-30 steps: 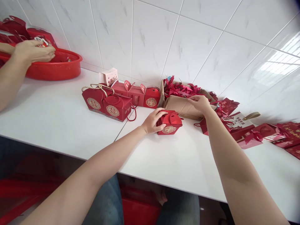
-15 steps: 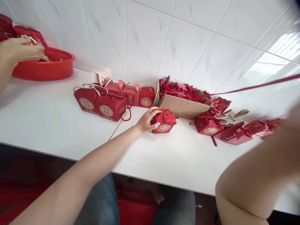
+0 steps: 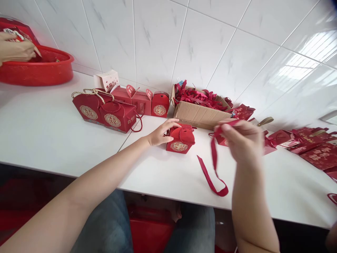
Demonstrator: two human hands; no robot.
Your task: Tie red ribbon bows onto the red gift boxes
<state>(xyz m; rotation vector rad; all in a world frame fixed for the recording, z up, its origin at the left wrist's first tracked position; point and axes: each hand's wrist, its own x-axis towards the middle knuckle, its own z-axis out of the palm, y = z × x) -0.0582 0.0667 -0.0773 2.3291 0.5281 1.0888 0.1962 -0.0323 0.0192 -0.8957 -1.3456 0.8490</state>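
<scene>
My left hand [image 3: 161, 134] grips the left side of a small red gift box [image 3: 179, 146], thumb in front and fingers over the top and back. The box stands on the table, with a gold round emblem on its front and a twisted red cord on top. To its right, my right hand [image 3: 243, 142], slightly blurred, is raised above the table and pinches a dark red ribbon [image 3: 214, 154]. The ribbon hangs from the fingertips, and its free end curls low over the tabletop. Behind the gift box is an open cardboard box [image 3: 204, 117] heaped with red ribbons [image 3: 196, 96].
Red gift boxes with rope handles [image 3: 105, 114] stand on the left of the white table [image 3: 47, 130]. Ribbon-tied boxes and red bags [image 3: 319, 154] lie at the right. Far left, another person's hand [image 3: 17, 49] reaches into a red basin [image 3: 52, 72]. A tiled wall [image 3: 158, 42] rises behind.
My right hand has come in from the far right, bringing the ribbon away from the cardboard box to beside the gift box. My left hand stays at the gift box. The view has shifted slightly right.
</scene>
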